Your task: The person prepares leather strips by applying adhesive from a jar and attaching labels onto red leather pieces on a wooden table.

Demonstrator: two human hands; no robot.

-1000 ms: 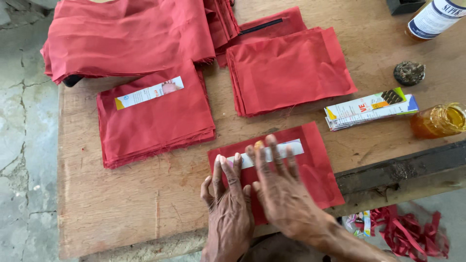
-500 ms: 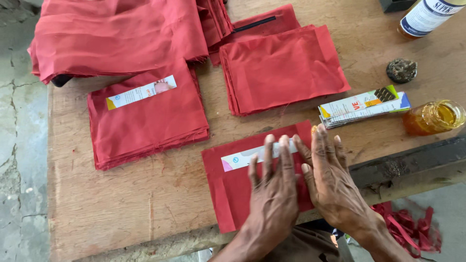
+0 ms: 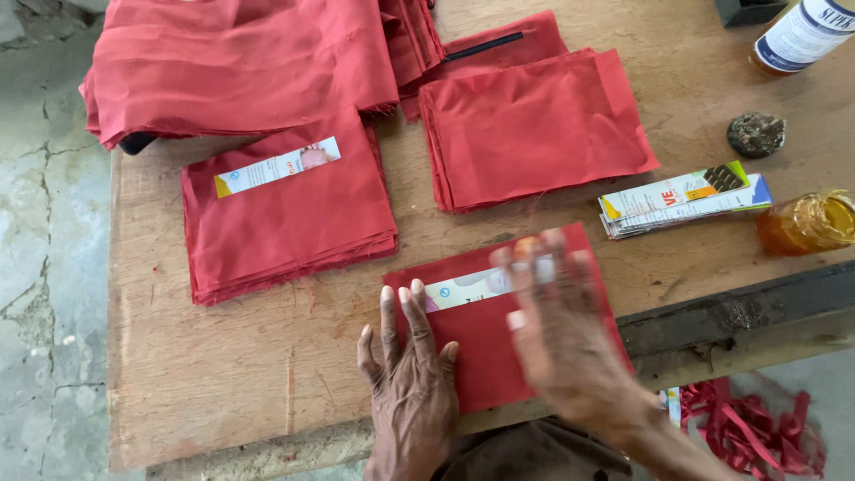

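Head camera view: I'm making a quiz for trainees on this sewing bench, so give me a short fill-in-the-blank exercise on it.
1. Both hands, the left hand and the right hand, lie flat on a folded piece of ____ cloth.
2. A paper label strip lies across that cloth, and another strip lies on the ____ of folded cloths to its left.
3. The amber jar stands at the table's ____ edge.

Missing words: red; stack; right
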